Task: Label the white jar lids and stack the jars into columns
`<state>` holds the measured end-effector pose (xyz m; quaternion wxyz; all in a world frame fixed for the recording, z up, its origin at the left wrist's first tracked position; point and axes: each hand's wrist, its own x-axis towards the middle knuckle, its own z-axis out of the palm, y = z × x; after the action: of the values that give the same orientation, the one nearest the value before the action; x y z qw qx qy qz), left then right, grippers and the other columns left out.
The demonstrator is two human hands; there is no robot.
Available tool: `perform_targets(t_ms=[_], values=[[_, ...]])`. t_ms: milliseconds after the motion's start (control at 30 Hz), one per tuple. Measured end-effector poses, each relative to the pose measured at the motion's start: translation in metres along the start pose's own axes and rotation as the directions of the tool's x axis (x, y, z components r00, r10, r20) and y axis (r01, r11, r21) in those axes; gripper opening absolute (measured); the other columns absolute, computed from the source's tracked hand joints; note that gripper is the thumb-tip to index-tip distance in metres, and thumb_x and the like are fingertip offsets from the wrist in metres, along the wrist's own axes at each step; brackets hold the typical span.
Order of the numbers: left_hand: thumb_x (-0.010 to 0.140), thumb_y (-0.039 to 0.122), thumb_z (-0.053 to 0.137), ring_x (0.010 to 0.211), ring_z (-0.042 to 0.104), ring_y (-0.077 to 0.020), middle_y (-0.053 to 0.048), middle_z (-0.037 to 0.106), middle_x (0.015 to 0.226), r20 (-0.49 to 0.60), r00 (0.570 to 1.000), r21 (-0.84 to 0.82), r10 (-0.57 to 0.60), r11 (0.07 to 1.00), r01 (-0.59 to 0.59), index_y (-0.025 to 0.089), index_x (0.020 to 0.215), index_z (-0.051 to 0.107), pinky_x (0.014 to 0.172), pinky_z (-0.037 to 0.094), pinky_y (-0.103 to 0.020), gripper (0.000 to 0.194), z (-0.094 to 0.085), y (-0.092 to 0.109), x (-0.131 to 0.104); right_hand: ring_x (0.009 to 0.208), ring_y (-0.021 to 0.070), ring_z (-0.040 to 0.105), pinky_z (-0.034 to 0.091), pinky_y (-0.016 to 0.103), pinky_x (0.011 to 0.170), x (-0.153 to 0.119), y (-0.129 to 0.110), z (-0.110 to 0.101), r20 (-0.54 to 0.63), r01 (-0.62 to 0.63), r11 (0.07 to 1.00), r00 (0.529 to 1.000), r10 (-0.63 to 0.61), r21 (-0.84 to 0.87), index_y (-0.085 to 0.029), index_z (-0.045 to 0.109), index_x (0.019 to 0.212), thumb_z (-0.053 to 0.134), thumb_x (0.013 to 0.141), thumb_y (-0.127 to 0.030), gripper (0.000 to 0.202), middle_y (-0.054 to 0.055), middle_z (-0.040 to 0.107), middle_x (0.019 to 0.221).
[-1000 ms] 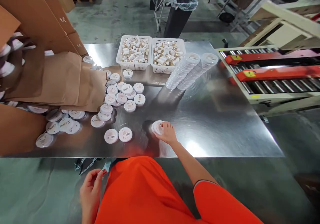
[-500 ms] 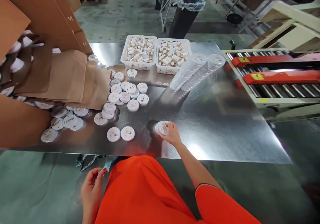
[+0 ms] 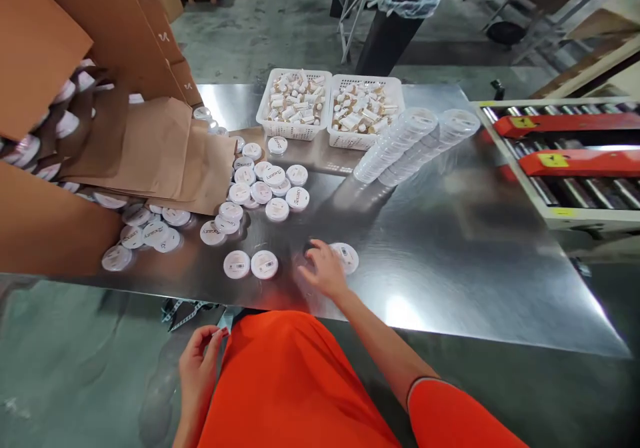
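My right hand (image 3: 324, 268) is over the steel table with its fingers apart and nothing in them. Just to its right lies a round white-lidded container (image 3: 346, 257), partly behind the hand. Left of the hand, two round labelled containers, one (image 3: 265, 265) beside the other (image 3: 237, 265), lie flat near the front edge. My left hand (image 3: 200, 361) is below the table edge at the left, thumb and fingers pinched on a small red and clear piece (image 3: 223, 332), too small to name exactly.
Loose round containers (image 3: 277, 209) lie in a group near an open cardboard box (image 3: 60, 221) with brown paper sheets (image 3: 150, 151). Two white baskets (image 3: 295, 130) of small vials stand at the back, beside tall leaning stacks of clear-sided containers (image 3: 395, 145). A roller conveyor (image 3: 565, 213) is at right.
My right hand has let go of the containers it was touching and moved left of them, fingers opening. My left hand keeps its pinch on the small piece. The view has shifted slightly.
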<state>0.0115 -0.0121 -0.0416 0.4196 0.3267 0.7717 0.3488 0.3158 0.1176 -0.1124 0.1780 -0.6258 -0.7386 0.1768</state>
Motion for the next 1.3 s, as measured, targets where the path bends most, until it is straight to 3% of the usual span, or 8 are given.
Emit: perform_targets(t_ms=[100,233,467,633,800,1033,1167,1300], values=[[0.062,0.067,0.067,0.08,0.07,-0.0259,-0.009,0.074,0.078,-0.017,1.0,0.022,0.023,1.0,-0.022,0.019,0.074,0.066,0.073,0.054,-0.033,0.049,0.001,0.007,-0.003,0.127,0.0311,0.043,0.037,0.046,0.102,0.017,-0.044,0.045,0.217,0.105,0.991,0.968,-0.122,0.088,-0.018,0.056,0.115,0.07,0.073,-0.038,0.048,0.017,0.042,0.142],[0.064,0.067,0.066,0.075,0.069,-0.024,-0.008,0.074,0.075,-0.068,0.996,0.02,0.056,0.998,-0.054,0.019,0.073,0.067,0.069,0.053,-0.031,0.049,-0.004,0.007,-0.009,0.13,0.0364,0.037,0.035,0.048,0.102,0.032,-0.066,0.092,0.299,0.123,0.992,0.949,-0.104,-0.043,-0.017,0.055,0.119,0.08,0.063,-0.033,0.063,0.021,0.039,0.145],[0.067,0.064,0.065,0.077,0.069,-0.0245,-0.008,0.073,0.075,-0.128,0.992,-0.041,-0.008,0.999,0.002,0.018,0.072,0.067,0.072,0.053,-0.032,0.046,-0.014,-0.017,-0.019,0.125,0.0331,0.039,0.033,0.044,0.103,0.05,-0.091,0.098,0.127,0.198,0.98,0.972,-0.198,0.012,-0.017,0.059,0.116,0.07,0.07,-0.04,0.053,0.017,0.044,0.141],[0.07,0.061,0.065,0.076,0.069,-0.023,-0.008,0.073,0.075,-0.135,0.991,-0.089,-0.01,0.996,-0.002,0.018,0.074,0.066,0.072,0.052,-0.031,0.043,-0.01,-0.021,-0.02,0.124,0.0337,0.041,0.036,0.047,0.1,0.067,-0.127,0.125,0.246,0.281,0.959,0.928,-0.282,0.04,-0.02,0.058,0.12,0.07,0.067,-0.036,0.056,0.016,0.042,0.143],[0.073,0.059,0.063,0.072,0.067,-0.0218,-0.007,0.071,0.071,-0.151,0.988,-0.117,0.036,0.992,-0.054,0.018,0.071,0.066,0.07,0.051,-0.029,0.041,-0.005,-0.025,-0.021,0.127,0.0357,0.04,0.038,0.048,0.1,0.06,-0.106,0.153,0.213,0.285,0.954,0.93,-0.299,0.096,-0.025,0.058,0.122,0.072,0.064,-0.032,0.06,0.013,0.033,0.15],[0.073,0.056,0.066,0.06,0.061,-0.0174,-0.002,0.064,0.059,-0.283,0.955,-0.168,0.087,0.976,-0.139,0.019,0.064,0.062,0.062,0.047,-0.026,0.039,0.006,-0.021,-0.013,0.123,0.035,0.048,0.041,0.049,0.102,0.059,-0.074,0.202,-0.036,0.329,0.912,0.943,-0.331,0.243,-0.021,0.063,0.108,0.071,0.064,-0.025,0.045,0.014,0.041,0.143],[0.07,0.062,0.066,0.063,0.064,-0.0184,-0.003,0.067,0.06,-0.26,0.959,-0.171,0.11,0.972,-0.158,0.018,0.065,0.064,0.064,0.049,-0.026,0.044,0.007,-0.018,-0.015,0.115,0.0321,0.053,0.044,0.048,0.098,0.054,-0.087,0.19,-0.047,0.335,0.887,0.94,-0.338,0.318,-0.02,0.063,0.099,0.067,0.063,-0.02,0.037,0.014,0.053,0.129],[0.06,0.067,0.071,0.064,0.067,-0.0191,-0.004,0.073,0.068,-0.258,0.964,-0.182,0.063,0.977,-0.112,0.019,0.07,0.067,0.066,0.051,-0.027,0.049,0.006,-0.036,-0.012,0.118,0.0312,0.052,0.045,0.046,0.098,0.046,-0.082,0.14,-0.113,0.262,0.876,0.965,-0.237,0.405,-0.018,0.059,0.093,0.074,0.055,-0.021,0.041,0.016,0.051,0.129]])
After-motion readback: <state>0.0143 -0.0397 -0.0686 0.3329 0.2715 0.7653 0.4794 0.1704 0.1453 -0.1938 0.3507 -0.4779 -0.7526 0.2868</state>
